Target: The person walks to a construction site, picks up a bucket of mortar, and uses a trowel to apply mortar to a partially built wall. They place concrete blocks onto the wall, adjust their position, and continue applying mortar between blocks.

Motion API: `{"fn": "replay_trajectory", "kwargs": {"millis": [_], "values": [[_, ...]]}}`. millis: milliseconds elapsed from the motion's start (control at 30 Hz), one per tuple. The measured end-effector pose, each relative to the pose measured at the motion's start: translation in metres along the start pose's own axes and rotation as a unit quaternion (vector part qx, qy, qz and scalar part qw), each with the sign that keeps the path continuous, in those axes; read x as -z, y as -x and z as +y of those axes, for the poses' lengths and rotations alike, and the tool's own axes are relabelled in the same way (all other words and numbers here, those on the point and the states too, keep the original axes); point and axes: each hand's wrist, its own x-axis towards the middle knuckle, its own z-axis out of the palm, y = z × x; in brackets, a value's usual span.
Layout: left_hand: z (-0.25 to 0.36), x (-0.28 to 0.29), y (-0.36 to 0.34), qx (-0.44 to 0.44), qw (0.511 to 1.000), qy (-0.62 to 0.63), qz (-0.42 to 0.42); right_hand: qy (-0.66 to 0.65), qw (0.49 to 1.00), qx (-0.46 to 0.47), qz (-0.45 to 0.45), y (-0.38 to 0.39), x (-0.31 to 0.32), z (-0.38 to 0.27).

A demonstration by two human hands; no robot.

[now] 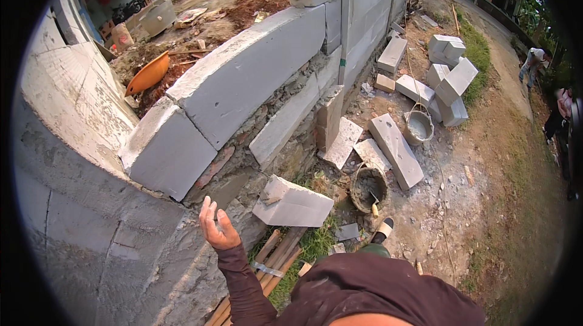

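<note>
Block (293, 204) lies just right of the left hand (219, 227), long axis roughly crosswise, that grip parted and empty, right hand out of view.

Wall (367, 37) is running from lower L to top ctr of frame; pan (149, 75) is lying behind it, upper L. L hand (220, 232) is showing lower ctr-L, w/ near block (291, 205) sitting just to its R. Poles (284, 253) are lying below that, btm ctr. Bucket (354, 197) is standing further R, trowel (375, 209) resting in it; slab (396, 151) is lying beside, 2nd bucket (419, 142) to its R, block pile (456, 81) sitting upper R.
</note>
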Motion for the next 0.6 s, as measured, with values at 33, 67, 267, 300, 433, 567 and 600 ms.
{"fn": "replay_trajectory", "kwargs": {"millis": [33,67,267,300,433,567,600], "values": [[0.013,-0.024,-0.010,-0.012,1.000,0.008,-0.008,-0.012,1.000,-0.001,-0.007,-0.019,0.000,0.006],[0.027,-0.051,-0.019,-0.014,0.999,0.029,-0.018,-0.025,0.999,0.012,-0.017,-0.037,-0.003,0.009],[0.055,-0.190,0.078,0.170,0.945,0.043,-0.275,-0.052,0.984,0.085,-0.146,-0.125,0.071,-0.069],[0.067,-0.205,0.110,0.213,0.916,0.057,-0.336,-0.038,0.989,0.133,-0.062,-0.143,0.074,-0.075],[0.099,-0.212,0.243,0.326,0.808,0.009,-0.490,-0.061,0.953,0.229,-0.189,-0.165,0.169,-0.119],[0.103,-0.157,0.348,0.510,0.680,-0.078,-0.522,0.027,0.940,0.286,-0.182,-0.178,0.238,-0.150],[0.106,-0.146,0.356,0.495,0.653,-0.146,-0.554,0.036,0.940,0.291,-0.176,-0.181,0.249,-0.154]]}}
